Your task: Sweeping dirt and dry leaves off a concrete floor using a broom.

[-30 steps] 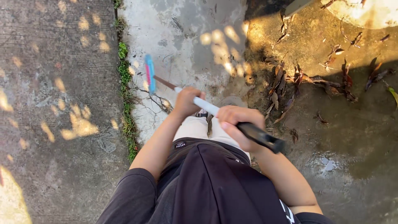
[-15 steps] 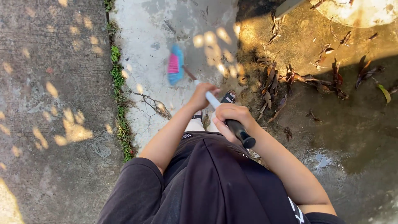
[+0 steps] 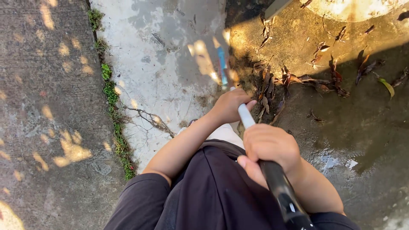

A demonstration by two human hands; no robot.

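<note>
Both hands grip 1 long-handled broom [image 3: 255, 140], viewed from above along the person's body. The left hand [image 3: 230, 104] is closed around the white section of the handle, lower down the shaft and nearer the head of the tool. The right hand [image 3: 268, 147] is wrapped fully around the shaft where the white section meets the black grip, with the thumb pressed along the underside; the black grip end runs past it toward the lower edge of the view. The shaft slants from the lower right up toward the centre, and the blue broom head [image 3: 221, 66] sits on the ground at the boundary between the pale concrete strip [image 3: 162, 55] and the darker, damp ground [image 3: 341, 110]. The head appears blurred, so its bristles cannot be made out. Dry brown leaves [image 3: 298, 81] lie scattered just beside the head and across the damp ground to the right. A thin twig [image 3: 149, 117] lies on the concrete to the left of the arms. A line of green weeds [image 3: 113, 93] grows in the seam between the concrete strip and the rough grey pavement [image 3: 42, 106] on the far left.
</note>
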